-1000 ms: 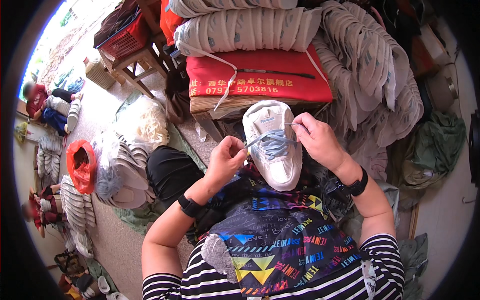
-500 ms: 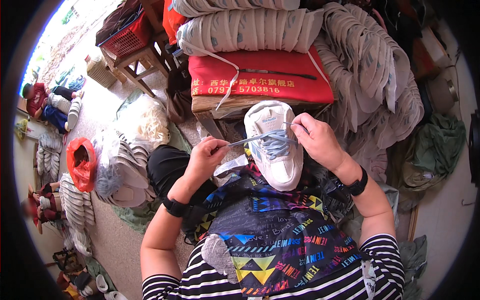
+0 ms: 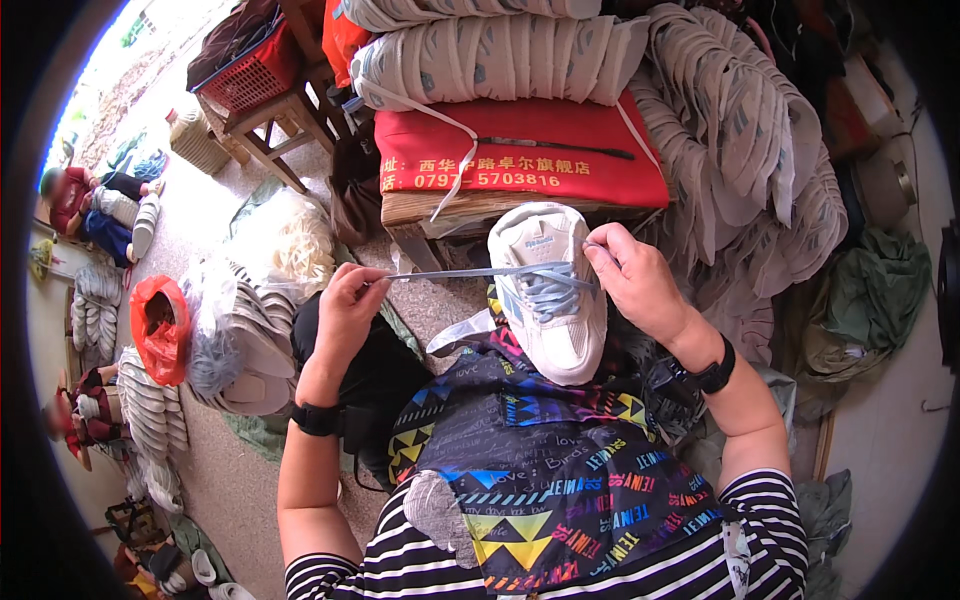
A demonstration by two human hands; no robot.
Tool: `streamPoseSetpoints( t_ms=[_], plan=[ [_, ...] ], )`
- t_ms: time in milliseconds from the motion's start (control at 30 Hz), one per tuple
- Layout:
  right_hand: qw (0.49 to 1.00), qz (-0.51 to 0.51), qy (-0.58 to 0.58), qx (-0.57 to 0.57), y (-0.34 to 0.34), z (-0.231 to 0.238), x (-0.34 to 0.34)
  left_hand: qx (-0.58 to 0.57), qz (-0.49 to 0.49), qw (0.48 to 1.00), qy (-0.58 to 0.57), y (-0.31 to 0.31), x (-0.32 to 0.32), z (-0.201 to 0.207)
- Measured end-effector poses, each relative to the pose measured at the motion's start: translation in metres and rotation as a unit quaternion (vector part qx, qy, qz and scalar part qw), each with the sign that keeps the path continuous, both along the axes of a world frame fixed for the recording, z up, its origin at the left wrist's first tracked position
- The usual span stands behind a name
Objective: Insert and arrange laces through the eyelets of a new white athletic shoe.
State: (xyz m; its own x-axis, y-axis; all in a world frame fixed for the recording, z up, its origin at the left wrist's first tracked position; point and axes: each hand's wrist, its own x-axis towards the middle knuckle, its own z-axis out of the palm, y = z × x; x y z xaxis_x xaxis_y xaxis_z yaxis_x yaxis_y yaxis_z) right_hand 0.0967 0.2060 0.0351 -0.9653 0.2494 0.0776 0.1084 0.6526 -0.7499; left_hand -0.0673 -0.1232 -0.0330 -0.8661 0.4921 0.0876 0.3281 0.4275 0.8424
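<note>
A white sneaker upper rests toe toward me against my apron, its tongue pointing away. Grey-blue shoelace crosses over its middle in several rows. My left hand pinches one lace end well to the left of the shoe, and that lace stretches taut and nearly level across the gap. On the shoe's right side, my right hand is closed on the other part of the lace, close to the upper. Only a short bit of it shows at the fingertips.
Ahead stands a wooden bench with a red cloth, a thin dark tool and nested shoe uppers. More uppers are heaped at right. On the left lie stacked shoe pieces and a red plastic bag; other people sit farther off.
My left hand has moved left and slightly away from me, drawing out a longer stretch of lace. My right hand and the shoe stay almost in place.
</note>
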Motion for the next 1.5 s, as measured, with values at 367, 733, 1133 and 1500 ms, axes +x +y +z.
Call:
streamPoseSetpoints(
  t_ms=[367,733,1133,1500],
  plan=[
    [1.000,0.003,0.023,0.008,-0.004,0.000,-0.003,0.079,0.061,0.993,-0.068,-0.019,-0.006,-0.004],
    [0.999,-0.013,0.044,0.025,-0.009,0.003,-0.003,0.093,0.087,0.991,0.031,-0.014,-0.008,-0.014],
    [0.994,0.031,0.107,0.016,-0.005,0.002,-0.004,0.277,0.157,0.944,-0.084,-0.019,-0.013,-0.018],
    [0.996,0.002,0.083,-0.026,-0.003,0.001,0.000,0.272,0.159,0.949,-0.022,-0.015,-0.007,-0.025]
  ],
)
